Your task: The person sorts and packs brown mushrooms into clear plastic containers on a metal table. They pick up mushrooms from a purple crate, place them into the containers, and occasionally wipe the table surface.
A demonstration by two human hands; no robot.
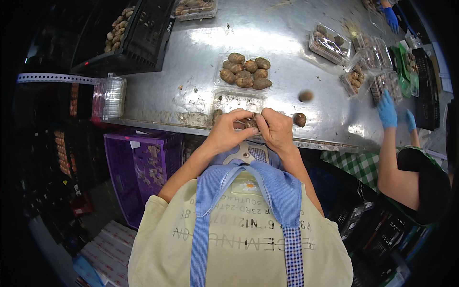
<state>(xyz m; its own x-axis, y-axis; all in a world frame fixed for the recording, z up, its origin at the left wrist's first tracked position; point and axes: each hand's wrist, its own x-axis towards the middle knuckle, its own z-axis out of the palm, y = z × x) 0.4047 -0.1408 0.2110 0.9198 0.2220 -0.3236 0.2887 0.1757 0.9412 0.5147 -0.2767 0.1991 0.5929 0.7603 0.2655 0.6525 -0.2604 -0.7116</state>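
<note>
My left hand [231, 127] holds a small brown taro corm [250, 124] between thumb and fingers at the table's front edge. On the same corm, my right hand [276, 125] pinches near its top; the fingers partly hide it. Just beyond lies an opened clear plastic clamshell, its base [217, 79] filled with several taro corms [244, 81]. The nearer half [242, 102] bears bits of dirt, and another corm [217, 115] sits at its left side by my left hand. To the right are a loose corm [300, 120] and a blurred round one [306, 95].
A black crate [143, 46] with corms stands back left, above stacked clear containers [114, 97]. A purple crate [143, 172] is below the table's edge. Packed clamshells [330, 45] lie right, where a co-worker's blue-gloved hand [387, 109] touches one. Another gloved hand [391, 19] is far right.
</note>
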